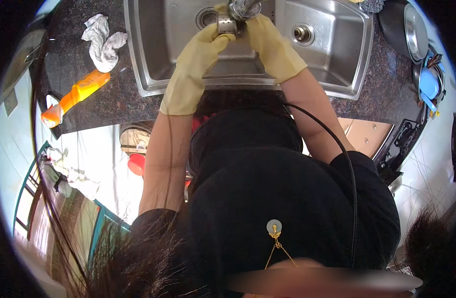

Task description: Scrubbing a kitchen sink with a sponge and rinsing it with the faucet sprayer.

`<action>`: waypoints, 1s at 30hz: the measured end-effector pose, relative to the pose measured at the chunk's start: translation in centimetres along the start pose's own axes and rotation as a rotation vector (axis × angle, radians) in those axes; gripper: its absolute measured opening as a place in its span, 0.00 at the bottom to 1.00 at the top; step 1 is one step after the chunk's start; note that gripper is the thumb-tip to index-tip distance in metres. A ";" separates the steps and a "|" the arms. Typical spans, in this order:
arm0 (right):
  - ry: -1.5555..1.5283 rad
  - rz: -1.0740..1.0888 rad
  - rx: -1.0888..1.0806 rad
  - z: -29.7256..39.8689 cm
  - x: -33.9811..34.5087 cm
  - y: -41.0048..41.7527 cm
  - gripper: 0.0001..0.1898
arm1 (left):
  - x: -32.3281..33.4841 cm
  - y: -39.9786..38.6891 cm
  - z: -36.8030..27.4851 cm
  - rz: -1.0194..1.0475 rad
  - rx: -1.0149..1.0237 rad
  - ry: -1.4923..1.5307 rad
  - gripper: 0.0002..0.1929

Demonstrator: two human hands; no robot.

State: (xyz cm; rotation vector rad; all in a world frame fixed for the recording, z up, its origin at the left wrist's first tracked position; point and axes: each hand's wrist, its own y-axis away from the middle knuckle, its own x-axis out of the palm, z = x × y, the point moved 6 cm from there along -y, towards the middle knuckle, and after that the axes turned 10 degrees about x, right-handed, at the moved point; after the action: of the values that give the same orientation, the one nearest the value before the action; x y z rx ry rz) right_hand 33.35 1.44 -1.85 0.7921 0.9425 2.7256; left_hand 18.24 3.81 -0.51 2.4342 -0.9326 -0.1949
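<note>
Both my hands wear pale yellow rubber gloves and are over the left bowl of a stainless steel double sink. My left hand grips a small perforated metal sink strainer just beneath the metal faucet head. Close beside the strainer, to its right, is my right hand; its fingers are partly hidden by the faucet, so I cannot tell what they hold. The left bowl's round drain lies behind the strainer. Another drain is in the right bowl.
On the dark speckled counter, a crumpled white cloth and an orange bottle lie left of the sink. To the right stand a dark pan, a metal lid and blue utensils. A black cable crosses my right arm.
</note>
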 end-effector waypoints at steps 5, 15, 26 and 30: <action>0.084 0.021 -0.007 -0.7 0.7 0.2 0.15 | -0.5 -0.7 0.9 -0.013 0.142 -0.023 0.13; -0.015 0.038 -0.048 1.9 1.5 -0.4 0.14 | 1.3 0.3 -2.5 -0.038 0.139 -0.141 0.11; -0.087 0.050 -0.062 2.0 2.7 0.6 0.10 | 0.6 -0.3 -1.9 -0.019 0.163 0.084 0.13; -0.133 0.051 -0.040 2.6 2.6 0.6 0.10 | 1.6 0.6 -3.2 -0.030 0.188 -0.351 0.12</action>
State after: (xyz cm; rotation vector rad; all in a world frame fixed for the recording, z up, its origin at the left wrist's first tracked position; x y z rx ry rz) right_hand 32.55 3.14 1.39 0.9893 0.8482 2.6854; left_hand 20.09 3.74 2.58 2.6382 -1.1058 -0.5850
